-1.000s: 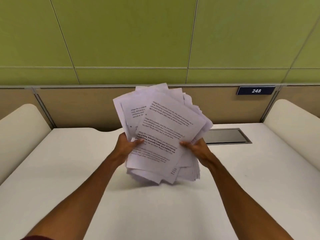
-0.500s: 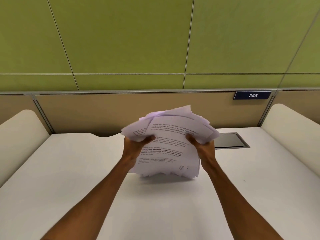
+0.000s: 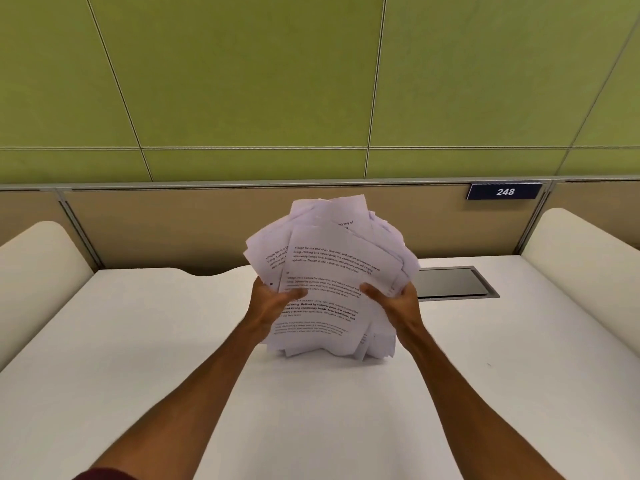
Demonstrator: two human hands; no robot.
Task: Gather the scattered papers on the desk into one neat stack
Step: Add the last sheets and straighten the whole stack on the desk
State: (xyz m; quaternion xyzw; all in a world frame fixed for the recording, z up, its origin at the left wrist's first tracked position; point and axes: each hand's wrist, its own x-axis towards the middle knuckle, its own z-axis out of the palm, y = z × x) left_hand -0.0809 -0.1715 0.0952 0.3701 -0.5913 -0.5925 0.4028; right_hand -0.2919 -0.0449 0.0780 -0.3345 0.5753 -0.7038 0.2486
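well, nearest us both forearms reach out over the desk (image 3: 138, 358), and the left hand (image 3: 273, 303) and right hand (image 3: 393, 303) have the papers (image 3: 332, 268) between them, one at each side edge.

how are the fingers set?

each thumb lies flat across the front sheet. the other fingers go round behind the bundle, so i can't tell whether they're spread or together. it's a pinch through the whole thickness on both sides.

and where's the bundle itself?

stood on end near the middle of the desk, tilted back a little, its lower edges down at the surface. touching, i'd judge, though i can't swear to it. the tops fan out at odd angles, nothing squared.

will it behave?

i'd guess it's light: loose printed sheets, floppy, and slick against one another. grip too loosely and the middle ones could slide out; squeeze hard and they'd buckle or crease. i'd hold low on the long edges, slack enough to let the sheets drop level when tapped on the desk.

anything beyond?

just behind on the right, a dark hatch (image 3: 450, 282) set flush in the desk, then the tan partition with a plate (image 3: 504, 192) reading 248, and green wall panels (image 3: 242, 81) above.
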